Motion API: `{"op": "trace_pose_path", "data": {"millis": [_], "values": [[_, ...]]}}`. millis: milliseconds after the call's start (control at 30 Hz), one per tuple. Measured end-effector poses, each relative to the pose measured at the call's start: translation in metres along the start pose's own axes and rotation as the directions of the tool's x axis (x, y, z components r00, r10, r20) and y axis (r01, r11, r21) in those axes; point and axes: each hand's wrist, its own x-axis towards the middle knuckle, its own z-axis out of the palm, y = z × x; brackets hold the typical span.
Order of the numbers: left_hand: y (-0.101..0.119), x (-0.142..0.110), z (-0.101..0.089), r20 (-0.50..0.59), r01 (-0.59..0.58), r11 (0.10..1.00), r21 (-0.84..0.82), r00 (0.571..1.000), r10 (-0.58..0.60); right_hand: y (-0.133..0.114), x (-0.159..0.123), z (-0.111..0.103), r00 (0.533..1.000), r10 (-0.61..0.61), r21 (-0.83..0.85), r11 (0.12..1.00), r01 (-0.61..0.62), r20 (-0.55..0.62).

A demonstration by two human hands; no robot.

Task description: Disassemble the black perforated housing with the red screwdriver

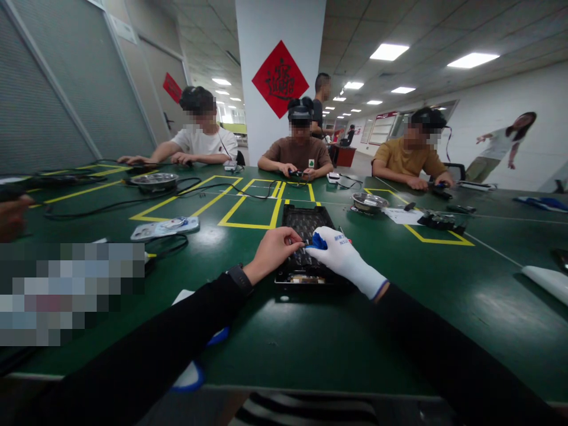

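In the head view my bare left hand (276, 248), with a dark watch (239, 278) on its wrist, is closed in a pinch. Thumb and forefinger meet around something small that I cannot make out. My right hand (341, 251) wears a white work glove with blue-coated fingertips. Its fingers are curled together close to the left fingertips, and whatever they grip is hidden or too small to name. Both hands are over a black tray-like case (299, 220) with a patterned, shiny inside. Near its front edge shows a light, metallic-looking strip (306, 278).
A white-and-blue glove (189, 377) lies by the table's front edge under my left forearm. Around stand a phone (166, 229), metal bowls (370, 202), black cables (110, 204) and dark parts (441, 222). Several people sit across the green table (421, 307), marked with yellow tape.
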Motion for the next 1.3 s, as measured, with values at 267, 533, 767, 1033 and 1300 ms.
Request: {"op": "trace_pose_path", "data": {"millis": [267, 533, 767, 1033, 1300], "values": [[0.000, 0.000, 0.000, 0.089, -0.011, 0.994, -0.112, 0.996, 0.021, 0.003, -0.001, -0.001, 1.000, -0.023, 0.110, 0.994, 0.022, 0.011], [0.006, -0.001, -0.003, 0.091, -0.057, 0.991, -0.120, 0.994, 0.068, 0.004, 0.001, -0.003, 1.000, 0.013, 0.282, 0.959, -0.017, 0.017], [0.010, -0.001, -0.005, 0.081, -0.120, 0.988, -0.102, 0.988, 0.128, 0.009, 0.001, -0.001, 0.993, 0.078, 0.465, 0.879, -0.110, 0.087], [0.007, -0.001, -0.006, 0.078, -0.147, 0.987, -0.071, 0.985, 0.153, 0.010, 0.001, 0.002, 0.982, 0.122, 0.434, 0.884, -0.173, 0.143], [0.004, 0.002, -0.004, 0.108, -0.152, 0.987, -0.058, 0.982, 0.157, 0.006, 0.002, 0.001, 0.983, 0.164, 0.472, 0.862, -0.185, 0.086]]}}
